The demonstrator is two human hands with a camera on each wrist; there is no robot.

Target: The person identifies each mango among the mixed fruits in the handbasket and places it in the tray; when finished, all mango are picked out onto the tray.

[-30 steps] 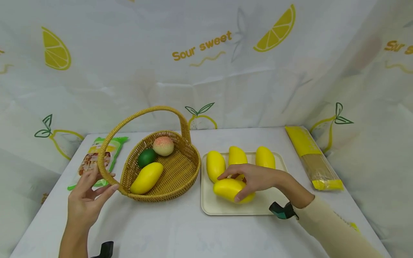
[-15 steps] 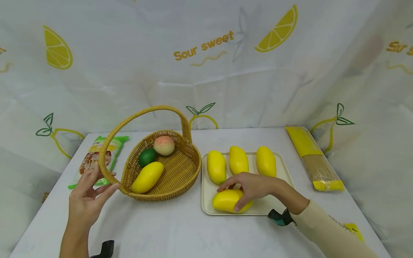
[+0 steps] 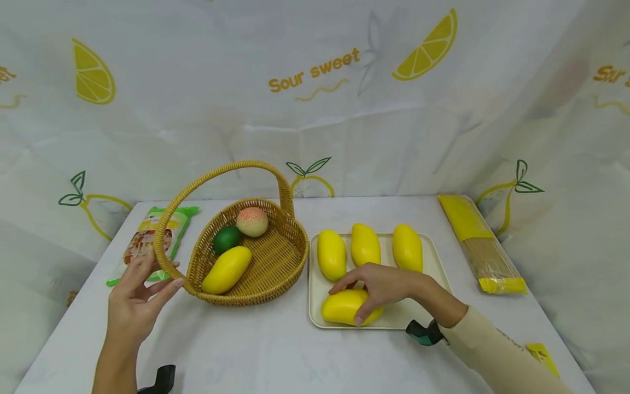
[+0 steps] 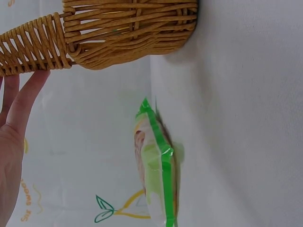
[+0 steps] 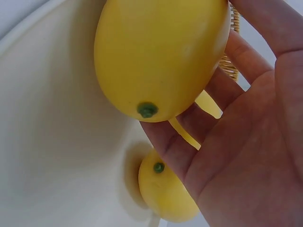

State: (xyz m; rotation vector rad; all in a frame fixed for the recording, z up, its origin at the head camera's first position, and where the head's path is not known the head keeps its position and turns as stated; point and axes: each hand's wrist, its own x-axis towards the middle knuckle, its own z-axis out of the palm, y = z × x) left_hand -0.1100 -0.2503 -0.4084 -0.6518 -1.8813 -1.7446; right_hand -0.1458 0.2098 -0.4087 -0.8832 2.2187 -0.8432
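A wicker basket with a tall handle holds a yellow mango, a green fruit and a peach. My left hand touches the lower left part of the handle with its fingers and thumb; in the left wrist view the fingertips of that hand meet the wicker. On the cream tray, my right hand grips a mango lying sideways near the front edge. The right wrist view shows this mango against the fingers of the hand.
Three more mangoes stand in a row at the tray's back, the leftmost nearest the basket. A green-edged packet lies behind the left hand. To the right are a yellow noodle packet and a small yellow packet.
My right hand and its mango have moved down toward the tray's front edge, away from the back row. My left hand keeps its place at the basket handle.
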